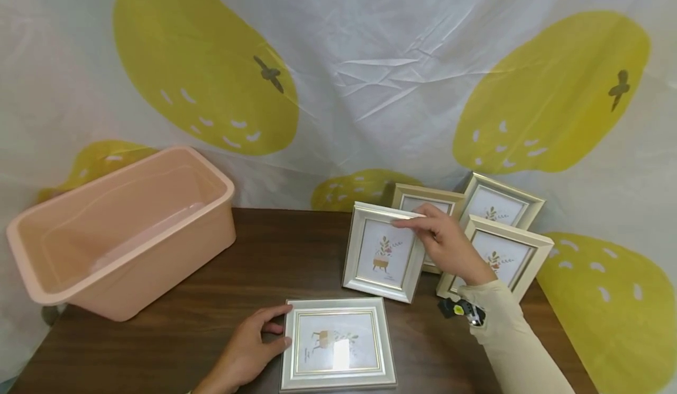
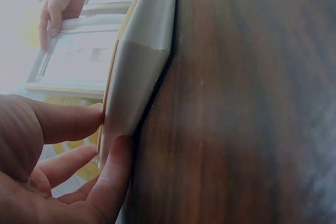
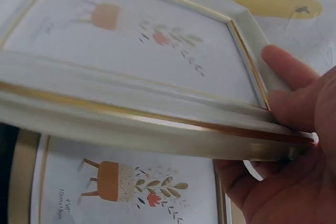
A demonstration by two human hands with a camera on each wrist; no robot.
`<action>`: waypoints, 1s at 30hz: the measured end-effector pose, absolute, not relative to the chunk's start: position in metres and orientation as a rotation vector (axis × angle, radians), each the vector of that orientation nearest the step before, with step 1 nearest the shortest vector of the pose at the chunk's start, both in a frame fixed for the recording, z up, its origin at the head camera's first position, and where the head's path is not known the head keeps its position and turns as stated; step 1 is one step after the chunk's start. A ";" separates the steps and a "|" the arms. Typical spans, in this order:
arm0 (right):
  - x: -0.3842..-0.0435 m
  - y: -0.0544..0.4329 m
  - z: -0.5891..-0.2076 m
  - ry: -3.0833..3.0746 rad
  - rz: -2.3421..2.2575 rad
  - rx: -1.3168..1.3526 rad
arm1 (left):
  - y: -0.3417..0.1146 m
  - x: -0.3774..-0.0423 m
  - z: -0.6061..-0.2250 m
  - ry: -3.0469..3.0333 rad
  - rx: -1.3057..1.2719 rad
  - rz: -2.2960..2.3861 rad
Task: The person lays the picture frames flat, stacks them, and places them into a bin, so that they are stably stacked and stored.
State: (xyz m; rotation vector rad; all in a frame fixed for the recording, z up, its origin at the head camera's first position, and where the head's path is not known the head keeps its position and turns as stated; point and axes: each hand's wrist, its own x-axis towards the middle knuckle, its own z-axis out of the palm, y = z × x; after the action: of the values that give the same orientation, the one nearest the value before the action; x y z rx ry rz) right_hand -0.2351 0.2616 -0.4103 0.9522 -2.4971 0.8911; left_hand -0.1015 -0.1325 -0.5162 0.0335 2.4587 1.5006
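A silver-white picture frame [image 1: 337, 370] lies flat on the table, its print turned sideways. My left hand [image 1: 244, 347] touches the frame's left edge with thumb and index fingertips, the fingers not wrapped round it. Farther back, a second white frame [image 1: 355, 253] stands upright, leaning slightly back. My right hand [image 1: 449, 244] pinches this one at its upper right corner; in the right wrist view thumb and index finger [image 3: 291, 69] lie over the corner, the other fingers behind. Overlapping behind and right of it stand a gold-toned frame [image 1: 457, 196] and two more light-gold frames [image 1: 535, 209].
A pink plastic bin [image 1: 174, 253] stands at the left on the dark wooden table [image 1: 211, 294]. A cloth printed with yellow lemons [image 1: 370, 88] hangs at the back. A dark device [image 1: 465, 310] is strapped on the right wrist, over a beige sleeve [image 1: 508, 335].
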 end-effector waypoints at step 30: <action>-0.170 0.254 -0.420 -2.246 1.272 0.602 | -0.123 -0.112 -0.500 2.503 0.140 1.531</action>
State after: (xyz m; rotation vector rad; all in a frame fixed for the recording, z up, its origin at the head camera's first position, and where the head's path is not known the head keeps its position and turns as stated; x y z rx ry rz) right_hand -0.1695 0.2537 -0.4200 0.6020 -2.2456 1.2720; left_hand -0.1116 -0.1234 -0.5003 0.1403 2.5025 1.5308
